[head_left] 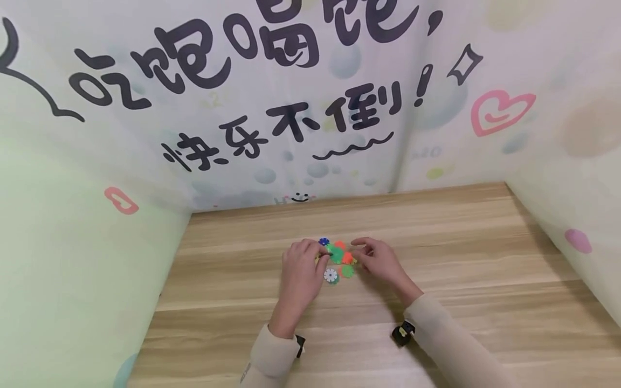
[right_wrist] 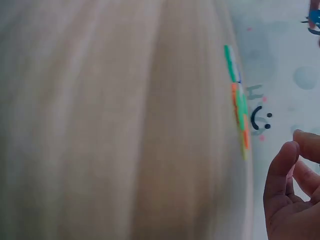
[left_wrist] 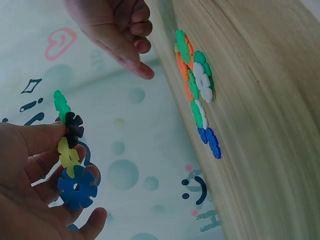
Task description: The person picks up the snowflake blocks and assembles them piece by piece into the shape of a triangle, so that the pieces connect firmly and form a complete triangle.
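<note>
My left hand [head_left: 303,267] pinches a short chain of joined plastic snowflake discs. In the left wrist view the chain runs from a green disc [left_wrist: 61,104] through a black disc [left_wrist: 75,128] and a yellow disc [left_wrist: 69,156] to a blue disc [left_wrist: 77,189]. The thumb and fingers meet around the black disc. My right hand [head_left: 383,261] hovers at the right of the loose discs, its fingers loosely bent and nothing visible between them. On the table lie several loose discs, among them a white disc [head_left: 331,276], a dark blue disc [left_wrist: 214,144] and an orange disc [head_left: 340,246].
The wooden table [head_left: 218,291] carries the loose discs in one small cluster between the hands. A printed wall [head_left: 271,178] rises behind its far edge, with side walls at left and right. Black wrist devices, such as the right one [head_left: 401,334], sit at both sleeves.
</note>
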Tool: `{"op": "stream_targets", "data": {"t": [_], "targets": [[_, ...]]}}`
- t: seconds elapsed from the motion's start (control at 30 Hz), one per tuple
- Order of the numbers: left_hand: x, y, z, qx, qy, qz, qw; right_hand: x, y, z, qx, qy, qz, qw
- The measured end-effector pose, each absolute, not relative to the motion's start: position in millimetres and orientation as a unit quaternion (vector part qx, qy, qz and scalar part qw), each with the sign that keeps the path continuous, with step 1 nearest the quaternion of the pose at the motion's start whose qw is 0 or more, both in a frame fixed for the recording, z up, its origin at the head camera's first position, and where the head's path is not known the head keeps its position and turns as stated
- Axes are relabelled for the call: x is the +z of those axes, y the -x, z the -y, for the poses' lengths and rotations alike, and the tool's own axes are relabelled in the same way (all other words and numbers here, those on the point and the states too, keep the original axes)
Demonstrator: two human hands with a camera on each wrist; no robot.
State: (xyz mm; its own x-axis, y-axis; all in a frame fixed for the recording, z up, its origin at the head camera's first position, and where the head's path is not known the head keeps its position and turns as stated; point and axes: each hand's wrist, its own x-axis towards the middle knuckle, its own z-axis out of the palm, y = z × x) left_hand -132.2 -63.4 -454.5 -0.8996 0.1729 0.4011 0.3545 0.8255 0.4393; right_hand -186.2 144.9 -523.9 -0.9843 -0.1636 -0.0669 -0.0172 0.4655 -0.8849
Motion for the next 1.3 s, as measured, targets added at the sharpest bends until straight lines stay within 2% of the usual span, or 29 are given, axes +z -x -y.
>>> {"op": "stream_targets", "data": {"t": [0.13, 0.27, 0.73, 0.93, 1.3], "targets": [[-453, 131, 62, -0.256, 0.135, 0.939, 0.185, -528, 187, -142, -0.484, 0.065, -0.869, 0.081], [-452, 131, 60, -0.262, 0.139, 0.930, 0.215, -530, 188, -137, -0.458, 0.083, -0.882, 0.072], [-453, 129, 61, -0.292, 0.199, 0.891, 0.284, -539, 190, -128, -0.400, 0.086, -0.911, 0.047], [-452, 129, 60, -0.294, 0.211, 0.888, 0.282, -540, 191, -129, -0.404, 0.076, -0.910, 0.047], [-457, 127, 63, -0.275, 0.179, 0.914, 0.240, -538, 182, -134, -0.472, 0.058, -0.877, 0.063]]}}
